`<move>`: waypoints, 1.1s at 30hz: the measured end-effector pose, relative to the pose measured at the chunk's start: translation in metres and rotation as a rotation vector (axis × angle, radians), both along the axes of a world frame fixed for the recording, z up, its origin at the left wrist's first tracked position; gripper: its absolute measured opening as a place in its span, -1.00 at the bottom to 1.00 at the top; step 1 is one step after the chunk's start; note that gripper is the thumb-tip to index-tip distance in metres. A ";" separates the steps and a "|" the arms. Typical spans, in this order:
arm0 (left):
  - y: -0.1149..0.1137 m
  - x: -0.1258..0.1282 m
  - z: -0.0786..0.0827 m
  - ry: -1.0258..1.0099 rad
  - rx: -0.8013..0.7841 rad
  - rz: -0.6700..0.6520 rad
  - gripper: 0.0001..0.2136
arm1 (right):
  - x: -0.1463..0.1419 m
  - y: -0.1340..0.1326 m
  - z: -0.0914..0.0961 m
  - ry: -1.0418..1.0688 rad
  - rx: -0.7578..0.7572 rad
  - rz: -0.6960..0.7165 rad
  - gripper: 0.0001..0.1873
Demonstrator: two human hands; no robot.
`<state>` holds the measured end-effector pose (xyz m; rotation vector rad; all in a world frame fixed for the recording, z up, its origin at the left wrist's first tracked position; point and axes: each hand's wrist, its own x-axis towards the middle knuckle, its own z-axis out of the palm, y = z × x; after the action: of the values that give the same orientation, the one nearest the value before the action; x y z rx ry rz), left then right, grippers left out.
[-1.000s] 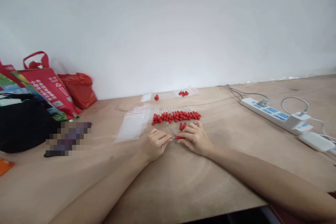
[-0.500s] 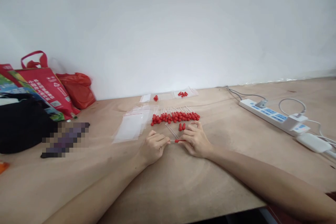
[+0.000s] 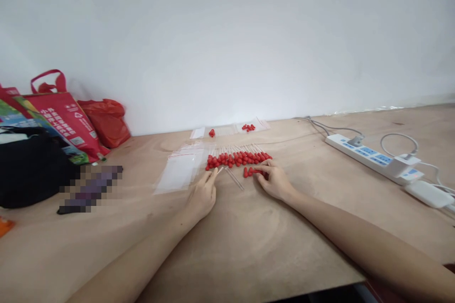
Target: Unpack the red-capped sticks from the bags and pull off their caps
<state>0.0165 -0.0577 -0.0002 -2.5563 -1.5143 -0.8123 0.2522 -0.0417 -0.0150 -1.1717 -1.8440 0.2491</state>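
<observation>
A row of clear thin tubes with red bulbs (image 3: 239, 157) lies on the wooden table (image 3: 249, 246). My left hand (image 3: 203, 194) rests flat with its fingers stretched forward, the tips touching a bare clear tube (image 3: 220, 169) at the row's left end. My right hand (image 3: 274, 180) sits just right of a few loose red bulbs (image 3: 249, 171), its curled fingertips pinched on the nearest one. Another bare clear tube (image 3: 234, 178) lies on the table between my hands.
Clear zip bags (image 3: 179, 168) lie left of the row, and smaller bags holding red bulbs (image 3: 249, 127) sit by the wall. A white power strip (image 3: 373, 157) with cables is at the right. Red shopping bags (image 3: 67, 120) and a black bag (image 3: 31, 170) stand at the left.
Both hands have parted and moved forward from the tube and bulb they held together. The left went to the row's left end, the right to the loose bulbs.
</observation>
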 end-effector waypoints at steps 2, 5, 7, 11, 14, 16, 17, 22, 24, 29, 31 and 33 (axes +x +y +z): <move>0.000 0.003 0.001 -0.001 0.006 0.017 -0.54 | -0.001 0.003 -0.001 0.005 -0.005 -0.046 -0.80; 0.003 0.007 0.002 0.008 0.023 0.018 -0.62 | -0.001 0.007 -0.002 0.029 -0.034 -0.092 -0.89; 0.005 0.010 0.002 0.006 0.040 0.031 -0.69 | -0.002 0.009 -0.001 0.036 -0.060 -0.096 -0.92; 0.007 0.016 0.001 -0.076 0.008 -0.008 -0.80 | -0.004 0.009 0.003 0.006 -0.068 -0.010 -0.89; 0.004 0.019 0.003 -0.122 -0.067 -0.097 -0.74 | -0.005 0.008 0.006 -0.014 -0.050 0.035 -0.84; 0.002 0.020 0.004 -0.107 -0.087 -0.125 -0.65 | -0.004 0.009 0.005 0.010 -0.045 0.034 -0.83; 0.001 0.020 0.005 -0.090 -0.087 -0.122 -0.60 | -0.004 0.010 0.005 0.023 -0.041 0.032 -0.83; -0.001 0.029 0.003 -0.013 -0.157 -0.095 -0.47 | -0.002 0.015 -0.002 0.016 0.027 -0.012 -0.86; -0.002 0.035 0.003 0.006 -0.199 -0.108 -0.48 | -0.002 0.017 -0.003 -0.001 0.055 -0.031 -0.87; -0.004 0.040 0.005 -0.018 -0.224 -0.091 -0.61 | -0.003 0.026 0.004 -0.056 0.062 -0.082 -0.84; -0.004 0.036 0.007 -0.038 -0.224 -0.102 -0.68 | -0.006 0.033 0.010 -0.103 0.031 -0.129 -0.81; -0.002 0.029 0.009 -0.047 -0.228 -0.144 -0.73 | -0.010 0.040 0.018 -0.162 -0.020 -0.190 -0.78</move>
<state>0.0454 -0.0601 0.0084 -2.8579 -1.5318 -0.7600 0.2424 -0.0021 0.0025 -1.4063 -1.8555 0.0665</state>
